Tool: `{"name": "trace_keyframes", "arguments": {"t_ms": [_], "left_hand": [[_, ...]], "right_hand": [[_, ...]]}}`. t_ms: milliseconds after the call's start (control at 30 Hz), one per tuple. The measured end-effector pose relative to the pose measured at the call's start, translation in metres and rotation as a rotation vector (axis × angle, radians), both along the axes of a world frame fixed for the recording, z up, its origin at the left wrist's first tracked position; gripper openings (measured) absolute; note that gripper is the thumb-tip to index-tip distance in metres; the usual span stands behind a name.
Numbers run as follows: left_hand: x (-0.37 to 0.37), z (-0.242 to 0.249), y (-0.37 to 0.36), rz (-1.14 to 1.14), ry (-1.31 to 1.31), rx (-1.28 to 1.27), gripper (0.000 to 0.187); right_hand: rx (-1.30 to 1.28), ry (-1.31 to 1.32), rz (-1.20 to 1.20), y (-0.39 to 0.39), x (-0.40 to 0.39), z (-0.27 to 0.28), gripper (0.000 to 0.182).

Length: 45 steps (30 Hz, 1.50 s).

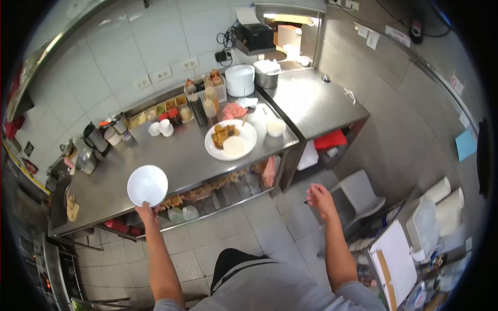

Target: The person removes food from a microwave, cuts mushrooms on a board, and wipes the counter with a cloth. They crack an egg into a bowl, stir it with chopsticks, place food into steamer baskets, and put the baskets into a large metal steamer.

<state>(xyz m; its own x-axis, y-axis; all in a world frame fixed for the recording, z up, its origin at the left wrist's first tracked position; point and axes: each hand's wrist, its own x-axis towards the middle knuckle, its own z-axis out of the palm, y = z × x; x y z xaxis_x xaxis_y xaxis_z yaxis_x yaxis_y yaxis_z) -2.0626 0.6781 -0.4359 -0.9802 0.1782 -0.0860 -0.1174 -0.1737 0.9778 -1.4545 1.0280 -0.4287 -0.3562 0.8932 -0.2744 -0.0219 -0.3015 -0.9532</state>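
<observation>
My left hand (147,212) grips the rim of a white bowl (148,185) at the front edge of the steel counter (111,179). The bowl is tipped toward me, and nothing shows inside it. My right hand (321,200) is out over the floor, right of the counter, with loosely bent fingers and nothing visible in it. On the counter sits a white plate (248,136) carrying browned food pieces (224,136) and a pale round portion (233,146). A smaller white bowl (275,127) with pale contents stands right of the plate.
Squeeze bottles (210,106), a stack of white plates (239,80) and condiment containers (160,110) line the counter's back. A metal bowl (86,161) stands at its left. A grey chair (360,192) is near my right hand, beside a shelf with stacked paper cups (450,205).
</observation>
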Motion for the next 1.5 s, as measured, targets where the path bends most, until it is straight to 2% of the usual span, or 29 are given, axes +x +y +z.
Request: {"name": "trace_keyframes", "arguments": {"t_ms": [33,100,200,300,367,433,500,533,567,633,700,767,833,900,1033,1100,1167,1267,1333,1433,1500], "left_hand": [[-0.013,-0.003,0.015,0.086,-0.021,0.016,0.053],[-0.061,-0.027,0.027,0.031,-0.108,-0.081,0.054],[-0.071,-0.022,0.054,0.052,-0.104,-0.06,0.061],[-0.119,-0.06,0.062,0.082,-0.116,-0.157,0.061],[-0.162,-0.092,0.06,0.184,-0.025,-0.309,0.063],[-0.207,-0.135,0.056,0.611,0.716,-0.951,0.059],[-0.185,-0.071,0.087,0.668,0.895,-0.923,0.052],[-0.161,-0.019,0.111,0.697,0.984,-0.913,0.049],[-0.149,0.012,0.138,0.689,0.98,-0.924,0.049],[-0.131,0.062,0.204,0.228,0.598,-0.373,0.036],[-0.093,0.106,0.289,0.021,0.476,-0.146,0.018],[-0.068,0.122,0.356,-0.15,0.73,-0.182,0.008],[-0.034,0.15,0.426,-0.374,0.726,-0.095,0.009],[-0.018,0.159,0.488,-0.482,0.684,-0.127,0.012],[-0.001,0.161,0.595,-0.513,0.624,-0.352,0.015],[-0.002,0.171,0.637,-0.49,0.507,-0.348,0.017],[-0.009,0.172,0.672,-0.48,0.398,-0.336,0.019],[-0.015,0.164,0.717,-0.421,0.293,-0.335,0.021],[-0.02,0.156,0.743,-0.409,0.175,-0.326,0.022],[-0.038,0.143,0.772,-0.467,0.188,-0.372,0.023],[-0.051,0.129,0.793,-0.442,0.158,-0.405,0.023]], "right_hand": [[0.015,0.053,0.009,0.028,-0.028,0.024,0.033],[0.069,0.09,0.083,0.082,-0.076,0.052,0.033],[0.156,0.098,0.123,0.159,-0.136,0.078,0.031],[0.168,0.08,0.122,0.216,-0.173,0.103,0.03],[0.173,0.066,0.109,0.253,-0.187,0.116,0.029],[0.279,-0.071,0.076,0.288,-0.196,0.125,0.027],[0.355,-0.122,0.028,0.328,-0.203,0.124,0.024],[0.426,-0.164,-0.016,0.351,-0.208,0.121,0.023],[0.5,-0.207,-0.054,0.373,-0.214,0.122,0.022],[0.54,-0.235,-0.061,0.415,-0.242,0.134,0.023],[0.893,-0.328,-0.061,0.475,-0.277,0.133,0.023],[0.986,-0.329,-0.038,0.52,-0.319,0.141,0.019],[1.063,-0.398,-0.007,0.558,-0.352,0.154,0.016],[1.157,-0.411,0.054,0.61,-0.384,0.15,0.015],[1.177,-0.59,0.122,0.696,-0.436,0.131,0.015],[1.196,-0.745,0.146,0.726,-0.458,0.119,0.019],[1.222,-0.976,0.292,0.748,-0.472,0.11,0.019],[1.238,-1.045,0.445,0.771,-0.487,0.091,0.018],[1.237,-0.989,0.464,0.783,-0.487,0.09,0.017],[1.221,-0.892,0.492,0.787,-0.48,0.087,0.015],[0.942,-0.666,0.457,0.787,-0.471,0.101,0.022]]}}
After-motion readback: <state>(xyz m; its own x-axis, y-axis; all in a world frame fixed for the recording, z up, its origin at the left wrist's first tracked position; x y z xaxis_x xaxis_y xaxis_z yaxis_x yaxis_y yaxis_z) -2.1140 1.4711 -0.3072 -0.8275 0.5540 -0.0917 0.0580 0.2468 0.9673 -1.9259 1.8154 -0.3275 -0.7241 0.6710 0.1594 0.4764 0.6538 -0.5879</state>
